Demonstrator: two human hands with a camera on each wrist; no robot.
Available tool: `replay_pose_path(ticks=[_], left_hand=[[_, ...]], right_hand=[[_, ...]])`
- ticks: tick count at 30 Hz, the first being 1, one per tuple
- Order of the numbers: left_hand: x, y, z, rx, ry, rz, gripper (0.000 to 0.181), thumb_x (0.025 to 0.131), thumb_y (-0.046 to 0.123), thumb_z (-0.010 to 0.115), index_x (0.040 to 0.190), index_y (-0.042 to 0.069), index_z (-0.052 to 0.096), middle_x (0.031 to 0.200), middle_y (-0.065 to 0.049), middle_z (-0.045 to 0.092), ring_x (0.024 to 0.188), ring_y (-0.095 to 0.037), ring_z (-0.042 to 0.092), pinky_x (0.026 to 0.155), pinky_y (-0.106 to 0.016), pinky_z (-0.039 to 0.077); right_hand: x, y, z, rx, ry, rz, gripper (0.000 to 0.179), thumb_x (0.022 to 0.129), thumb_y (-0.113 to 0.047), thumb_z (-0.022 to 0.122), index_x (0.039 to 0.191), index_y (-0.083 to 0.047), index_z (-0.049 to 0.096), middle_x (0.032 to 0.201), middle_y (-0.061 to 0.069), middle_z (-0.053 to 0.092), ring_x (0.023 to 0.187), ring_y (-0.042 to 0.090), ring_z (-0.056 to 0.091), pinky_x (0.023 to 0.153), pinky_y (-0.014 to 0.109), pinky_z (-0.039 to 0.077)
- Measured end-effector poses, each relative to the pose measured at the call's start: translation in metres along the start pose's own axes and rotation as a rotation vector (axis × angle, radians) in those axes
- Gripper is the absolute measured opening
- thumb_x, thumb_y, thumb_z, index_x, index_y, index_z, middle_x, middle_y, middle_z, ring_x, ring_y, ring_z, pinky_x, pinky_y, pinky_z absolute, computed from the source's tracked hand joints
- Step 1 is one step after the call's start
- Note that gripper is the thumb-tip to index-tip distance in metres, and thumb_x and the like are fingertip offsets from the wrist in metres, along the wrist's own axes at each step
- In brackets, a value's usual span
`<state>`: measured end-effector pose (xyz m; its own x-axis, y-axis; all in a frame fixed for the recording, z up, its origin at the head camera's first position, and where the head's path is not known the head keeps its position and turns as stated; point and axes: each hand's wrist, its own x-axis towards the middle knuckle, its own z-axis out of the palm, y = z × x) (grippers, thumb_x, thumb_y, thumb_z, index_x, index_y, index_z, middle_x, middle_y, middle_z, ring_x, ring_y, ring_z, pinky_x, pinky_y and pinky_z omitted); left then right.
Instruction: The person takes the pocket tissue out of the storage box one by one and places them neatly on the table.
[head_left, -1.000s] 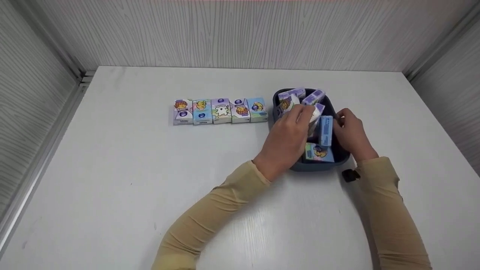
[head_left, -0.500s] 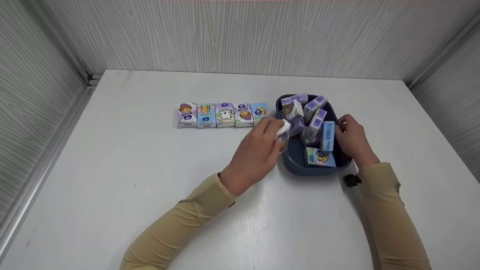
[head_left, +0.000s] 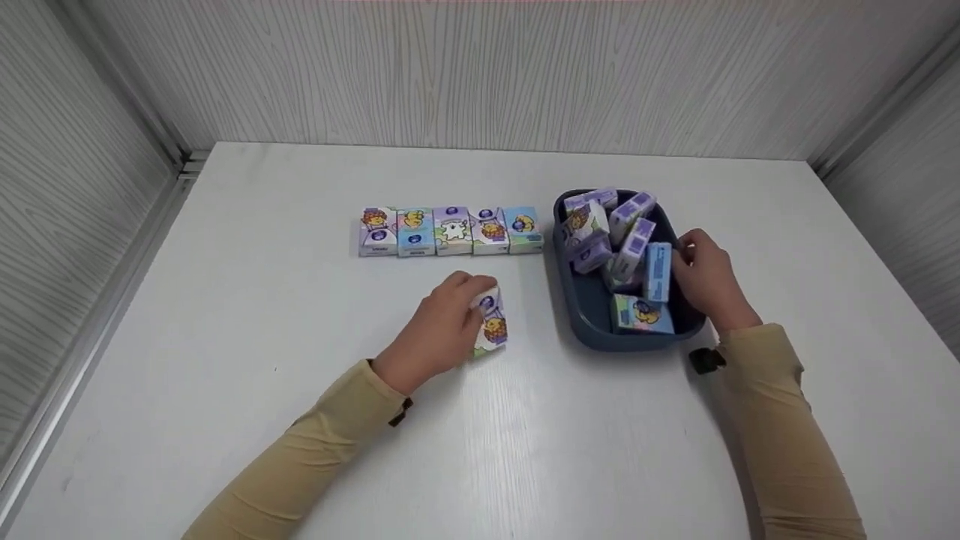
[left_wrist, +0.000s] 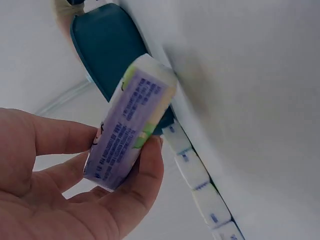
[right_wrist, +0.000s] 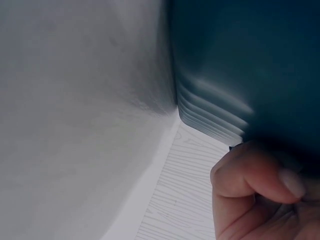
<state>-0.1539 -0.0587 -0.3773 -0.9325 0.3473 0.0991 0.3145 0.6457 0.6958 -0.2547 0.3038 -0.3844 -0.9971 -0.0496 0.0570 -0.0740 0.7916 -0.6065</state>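
Observation:
My left hand pinches a small tissue pack with cartoon prints between thumb and fingers, in front of a row of packs. In the left wrist view, the pack's purple printed side faces the camera and is tilted. At the right, my right hand grips the rim of a dark blue plastic bin with curled fingers. In the right wrist view, the fingers are bent at the bin's edge; part of the grip is hidden. Several purple and blue tissue packs lie jumbled inside the bin.
Several tissue packs lie flat side by side in a straight row on the white table, left of the bin. A grey wood-grain panel closes off the back, with more panels at both sides.
My left hand has lifted a tissue pack out of the bin and carried it left and toward the front of the row. The right hand stays at the bin's right rim.

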Motion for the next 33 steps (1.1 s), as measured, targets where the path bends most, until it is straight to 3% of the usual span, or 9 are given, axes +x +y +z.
replay_pose_path(ticks=[4, 9, 13, 17, 19, 21, 26, 33], left_hand=[[0.007, -0.017, -0.009, 0.042, -0.009, -0.082, 0.041, 0.098, 0.004, 0.045, 0.138, 0.008, 0.047, 0.127, -0.012, 0.05, 0.112, -0.02, 0.051, 0.099, -0.036, 0.041], [0.01, -0.023, -0.011, 0.185, -0.031, -0.134, 0.042, 0.098, 0.006, 0.047, 0.14, 0.008, 0.046, 0.131, -0.016, 0.048, 0.116, -0.027, 0.05, 0.1, -0.04, 0.04], [0.006, -0.016, -0.004, 0.343, -0.041, -0.077, 0.039, 0.098, 0.021, 0.053, 0.136, 0.01, 0.054, 0.138, -0.017, 0.046, 0.125, -0.033, 0.043, 0.105, -0.044, 0.035], [0.0, -0.005, 0.005, 0.536, -0.07, 0.021, 0.04, 0.094, 0.033, 0.061, 0.128, 0.012, 0.062, 0.138, -0.017, 0.047, 0.128, -0.034, 0.039, 0.106, -0.048, 0.032], [-0.003, 0.0, 0.007, 0.617, -0.084, 0.04, 0.038, 0.092, 0.032, 0.064, 0.124, 0.012, 0.064, 0.132, -0.016, 0.051, 0.123, -0.033, 0.043, 0.103, -0.047, 0.036], [-0.005, 0.004, 0.008, 0.669, -0.095, 0.05, 0.031, 0.092, 0.02, 0.066, 0.121, 0.01, 0.066, 0.125, -0.016, 0.055, 0.116, -0.032, 0.048, 0.098, -0.047, 0.041], [-0.007, 0.009, 0.007, 0.688, -0.136, 0.033, 0.032, 0.087, -0.005, 0.065, 0.116, 0.006, 0.066, 0.115, -0.018, 0.061, 0.108, -0.032, 0.054, 0.091, -0.047, 0.048], [-0.009, 0.006, 0.006, 0.7, -0.142, 0.027, 0.029, 0.085, -0.007, 0.066, 0.112, 0.002, 0.065, 0.107, -0.02, 0.064, 0.1, -0.032, 0.06, 0.085, -0.042, 0.052]], right_hand=[[0.0, 0.001, -0.001, 0.0, 0.002, -0.002, 0.028, 0.101, -0.021, 0.039, 0.112, 0.004, 0.042, 0.099, 0.023, 0.057, 0.082, 0.029, 0.049, 0.072, 0.041, 0.04], [-0.001, 0.004, -0.002, -0.005, 0.01, -0.029, 0.028, 0.101, -0.021, 0.039, 0.111, 0.005, 0.043, 0.094, 0.022, 0.057, 0.076, 0.029, 0.047, 0.07, 0.042, 0.038], [-0.001, 0.005, -0.001, -0.008, 0.012, -0.041, 0.028, 0.101, -0.021, 0.039, 0.111, 0.005, 0.043, 0.09, 0.022, 0.058, 0.072, 0.029, 0.046, 0.069, 0.041, 0.038], [-0.001, 0.005, 0.0, 0.0, 0.012, -0.03, 0.029, 0.101, -0.021, 0.04, 0.112, 0.005, 0.043, 0.097, 0.024, 0.059, 0.08, 0.03, 0.05, 0.074, 0.043, 0.04], [0.0, 0.005, 0.0, 0.005, 0.008, -0.026, 0.03, 0.101, -0.022, 0.04, 0.113, 0.005, 0.043, 0.1, 0.026, 0.059, 0.083, 0.032, 0.051, 0.075, 0.044, 0.04], [0.0, 0.004, 0.0, 0.01, 0.002, -0.026, 0.03, 0.101, -0.023, 0.039, 0.113, 0.005, 0.042, 0.102, 0.026, 0.059, 0.084, 0.032, 0.051, 0.076, 0.045, 0.04], [0.0, 0.002, -0.001, 0.012, -0.009, -0.018, 0.032, 0.101, -0.024, 0.039, 0.114, 0.005, 0.042, 0.106, 0.028, 0.059, 0.089, 0.034, 0.052, 0.079, 0.047, 0.04], [0.0, 0.002, 0.0, 0.01, -0.009, -0.01, 0.032, 0.101, -0.024, 0.04, 0.114, 0.005, 0.042, 0.105, 0.027, 0.06, 0.089, 0.033, 0.052, 0.08, 0.046, 0.04]])
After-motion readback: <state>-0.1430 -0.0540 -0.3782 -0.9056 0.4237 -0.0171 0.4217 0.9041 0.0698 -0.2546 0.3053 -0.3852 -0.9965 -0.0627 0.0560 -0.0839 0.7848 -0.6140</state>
